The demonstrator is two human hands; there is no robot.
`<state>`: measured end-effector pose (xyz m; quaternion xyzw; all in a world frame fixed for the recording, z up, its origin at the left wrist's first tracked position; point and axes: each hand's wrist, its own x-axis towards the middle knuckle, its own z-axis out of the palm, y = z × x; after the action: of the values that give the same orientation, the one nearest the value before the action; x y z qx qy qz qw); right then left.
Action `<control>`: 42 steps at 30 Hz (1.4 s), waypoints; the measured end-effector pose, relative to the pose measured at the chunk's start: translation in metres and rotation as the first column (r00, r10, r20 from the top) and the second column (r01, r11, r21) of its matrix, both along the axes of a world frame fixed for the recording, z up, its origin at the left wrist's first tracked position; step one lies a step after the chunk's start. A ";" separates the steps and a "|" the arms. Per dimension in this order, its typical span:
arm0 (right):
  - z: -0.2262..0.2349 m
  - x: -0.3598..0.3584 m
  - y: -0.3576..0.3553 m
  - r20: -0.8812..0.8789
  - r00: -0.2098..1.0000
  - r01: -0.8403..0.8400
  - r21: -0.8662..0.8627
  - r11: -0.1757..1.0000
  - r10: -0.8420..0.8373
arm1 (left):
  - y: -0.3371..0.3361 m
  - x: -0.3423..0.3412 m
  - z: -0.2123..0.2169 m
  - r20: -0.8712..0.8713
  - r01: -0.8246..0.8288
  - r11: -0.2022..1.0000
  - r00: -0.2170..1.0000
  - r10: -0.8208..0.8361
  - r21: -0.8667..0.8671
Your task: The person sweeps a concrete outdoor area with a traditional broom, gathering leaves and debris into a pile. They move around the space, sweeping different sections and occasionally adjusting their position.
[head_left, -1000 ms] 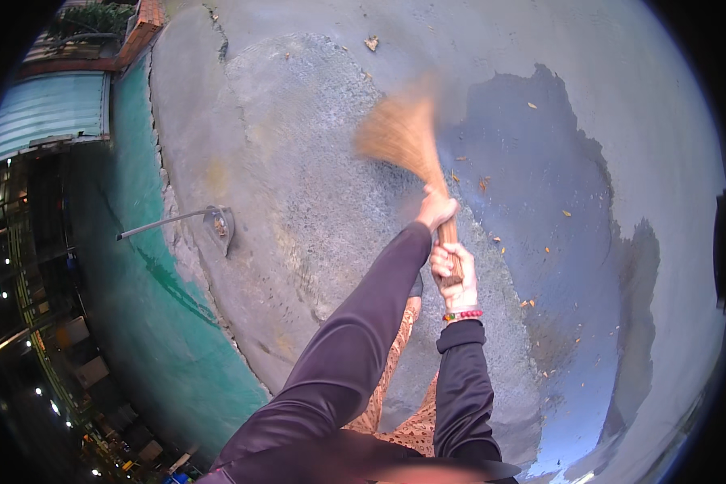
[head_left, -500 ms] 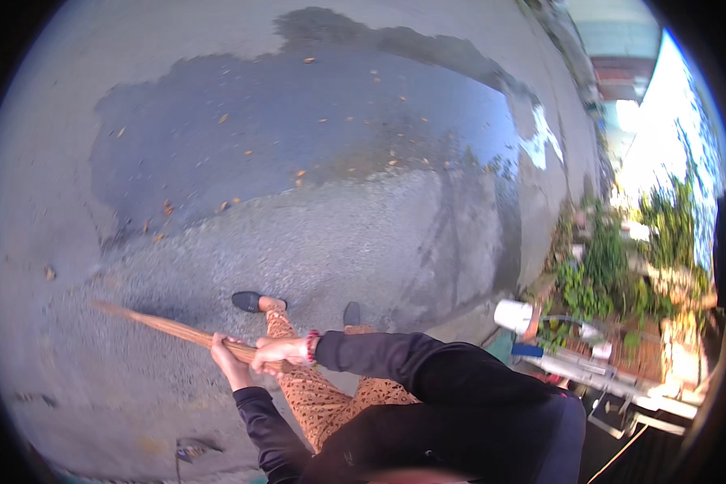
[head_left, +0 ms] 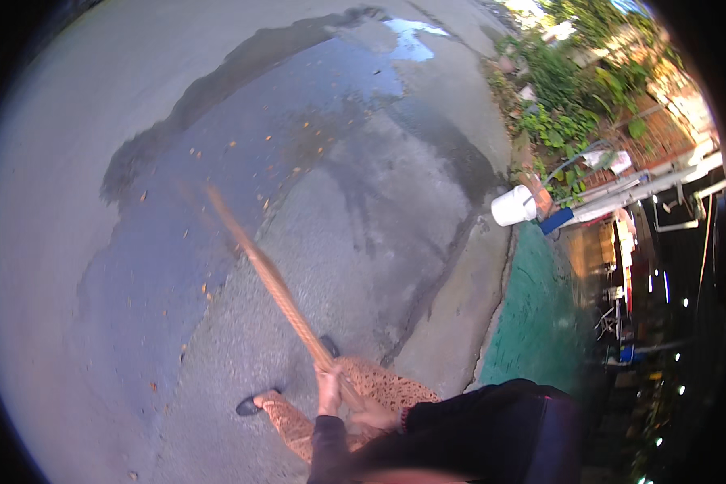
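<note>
Both hands, the left hand (head_left: 328, 393) and the right hand (head_left: 373, 417), are wrapping their fingers tight around a blurred broom handle (head_left: 274, 282) slanting out over the wet, leaf-strewn pavement (head_left: 395, 242).

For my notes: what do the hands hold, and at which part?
Both hands, left hand and right hand, grip a broom at the near end of its long handle; its far end is motion-blurred.

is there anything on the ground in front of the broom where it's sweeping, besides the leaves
Nothing visible. The broom, held by the left hand and right hand, swings over open pavement with only scattered leaves. The white bucket sits far off by the plants.
</note>
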<state>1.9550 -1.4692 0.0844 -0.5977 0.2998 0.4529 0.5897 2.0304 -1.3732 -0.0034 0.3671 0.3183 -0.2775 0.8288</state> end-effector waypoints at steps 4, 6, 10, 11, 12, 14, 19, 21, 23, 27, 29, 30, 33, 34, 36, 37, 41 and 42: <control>0.019 0.001 -0.148 -0.130 0.977 0.154 -0.106 0.982 -0.168 | -0.193 0.019 0.005 -0.061 0.495 0.807 0.840 -0.540 -0.323; 0.018 0.012 -0.196 -0.116 0.965 0.219 -0.120 0.968 -0.233 | -0.251 0.027 0.004 -0.081 0.672 0.642 0.665 -0.743 -0.370; 0.010 0.052 -0.249 -0.047 0.967 0.248 -0.051 0.967 -0.250 | -0.277 0.034 -0.001 -0.085 0.823 0.463 0.462 -0.883 -0.328; 0.010 0.067 -0.256 -0.018 0.973 0.228 -0.023 0.973 -0.229 | -0.271 0.038 -0.004 -0.104 0.821 0.490 0.482 -0.870 -0.294; 0.010 0.083 -0.262 0.016 0.979 0.202 0.003 0.979 -0.202 | -0.261 0.044 -0.009 -0.222 0.785 0.580 0.539 -0.813 -0.219; 0.016 0.122 -0.267 0.098 0.988 0.118 0.046 0.992 -0.122 | -0.240 0.059 -0.018 -0.314 0.709 0.704 0.658 -0.684 -0.047; 0.039 0.216 -0.247 0.317 0.943 -0.134 0.076 0.988 0.103 | -0.196 0.137 -0.010 0.064 0.573 0.655 0.727 -0.684 0.492; 0.050 0.238 -0.230 0.380 0.906 -0.222 0.050 0.974 0.187 | -0.173 0.178 0.021 0.299 0.051 0.329 0.306 -0.904 0.943; 0.063 0.256 -0.224 0.409 0.877 -0.275 -0.001 0.962 0.251 | -0.146 0.226 0.064 0.251 -0.303 0.219 0.072 -0.965 0.927; 0.085 0.284 -0.272 0.382 0.922 -0.072 0.023 0.997 0.058 | -0.076 0.338 0.138 -0.173 0.811 0.322 0.452 -0.875 0.489; 0.097 0.291 -0.321 0.434 0.889 0.117 0.092 0.989 -0.145 | -0.051 0.394 0.151 -0.208 0.697 0.110 0.355 -0.912 0.709; 0.101 0.296 -0.345 0.418 0.892 -0.087 -0.210 0.974 0.170 | -0.043 0.419 0.151 -0.255 0.563 -0.065 0.265 -0.930 0.824; 0.105 0.270 -0.396 0.058 0.881 0.468 0.049 0.882 -0.470 | -0.050 0.490 0.139 -0.456 0.263 -0.419 0.097 -0.885 0.869; 0.103 0.261 -0.405 0.098 0.871 0.486 -0.037 0.873 -0.481 | -0.063 0.513 0.135 -0.548 0.208 -0.525 0.075 -0.833 0.826; 0.093 0.243 -0.411 0.090 0.723 0.691 -0.055 0.721 -0.685 | -0.107 0.558 0.127 -0.390 0.093 -0.396 -0.079 -0.918 0.914; 0.086 0.238 -0.413 -0.006 0.559 0.826 -0.078 0.557 -0.829 | -0.135 0.578 0.123 -0.352 0.193 -0.367 -0.111 -0.930 0.910; 0.063 0.249 -0.455 0.028 -0.103 0.990 0.097 -0.100 -0.994 | -0.265 0.651 0.092 -0.211 0.367 -0.275 -0.205 -0.956 0.889; 0.061 0.253 -0.479 0.021 -0.234 0.972 0.024 -0.233 -0.972 | -0.291 0.667 0.080 -0.135 0.494 -0.183 -0.132 -0.982 0.850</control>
<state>2.2082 -1.9480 0.1455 -0.1420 0.6461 -0.1924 0.7248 2.6977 -1.6644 0.0763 0.8125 -0.2469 -0.4725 0.2359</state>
